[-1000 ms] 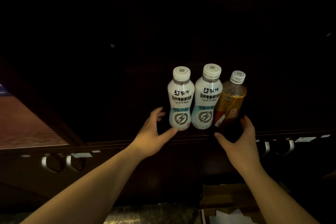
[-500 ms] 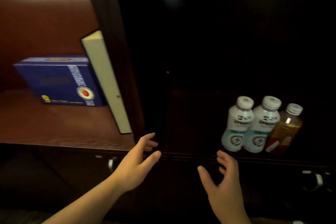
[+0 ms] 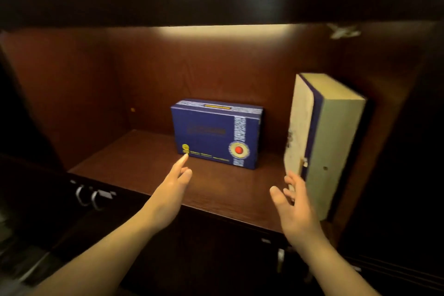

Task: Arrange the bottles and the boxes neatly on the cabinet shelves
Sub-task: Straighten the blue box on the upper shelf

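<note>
**On the lit shelf: two boxes awaiting alignment**

On the shelf (image 3: 144,166), two boxes are seen. The blue box (image 3: 216,134) is taken as landmark. It stands on its long edge toward the back, front face to the camera, slightly skewed to the shelf edge. To its right, apart from it, the cream box (image 3: 336,142) stands on end, tall, tilted so that it appears to lean against the right cabinet wall; contact with the wall cannot be confirmed.

Left hand (image 3: 173,190): index finger extended, tip at the lower left corner of the blue box; touching or just short cannot be told. Remaining fingers are loosely curled. Nothing is held.

Right hand (image 3: 295,204): fingers spread and slightly bent, palm toward the cream box, fingertips at its lower front edge. Contact is likely but blurred. Nothing is gripped.

No bottles are visible in this view, so their status cannot be judged. Drawer handles (image 3: 89,196) are seen below the shelf, left of and below the blue box.

Progress, as judged: both boxes are already on the shelf, so placement appears done. Tidying is left: the cream box would need to be righted or brought beside the blue box, and the blue box squared to the shelf edge. Much bare shelf remains left of the blue box.

Estimate: mid-task for the boxes.
</note>
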A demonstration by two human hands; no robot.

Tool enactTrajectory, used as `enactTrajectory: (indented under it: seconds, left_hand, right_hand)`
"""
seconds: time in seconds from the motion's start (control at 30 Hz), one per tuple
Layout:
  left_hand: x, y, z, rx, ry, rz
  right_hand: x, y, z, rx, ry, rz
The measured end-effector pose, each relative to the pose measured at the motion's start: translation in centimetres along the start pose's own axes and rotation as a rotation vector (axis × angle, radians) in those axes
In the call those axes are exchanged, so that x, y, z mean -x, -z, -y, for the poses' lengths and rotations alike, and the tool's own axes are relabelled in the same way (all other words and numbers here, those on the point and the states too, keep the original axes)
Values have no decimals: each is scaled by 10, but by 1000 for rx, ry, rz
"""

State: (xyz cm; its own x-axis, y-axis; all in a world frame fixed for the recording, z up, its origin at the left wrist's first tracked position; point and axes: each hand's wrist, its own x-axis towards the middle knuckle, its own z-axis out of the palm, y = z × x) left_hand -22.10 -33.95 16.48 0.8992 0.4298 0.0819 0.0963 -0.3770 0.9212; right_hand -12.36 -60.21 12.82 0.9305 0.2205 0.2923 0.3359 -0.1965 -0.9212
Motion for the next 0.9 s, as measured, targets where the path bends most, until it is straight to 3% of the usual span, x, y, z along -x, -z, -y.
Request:
enactTrajectory:
  seconds: [0.2,0.43,0.67,0.9]
  left_hand:
    - [-81,69,13,141,2,-98]
    - [-193,86,36,222,4,-165]
    - [-305,95,66,240,156,-270]
    - [-373,85,70,277,202,-213]
  right_hand:
    - [-86,-61,25,0,-20,-14]
    - [-194,-100,10,-22,-24,-136]
    - [-280,-119,-19,-37,-188,-290]
    - [-318,-131,-32,-261,-444,-294]
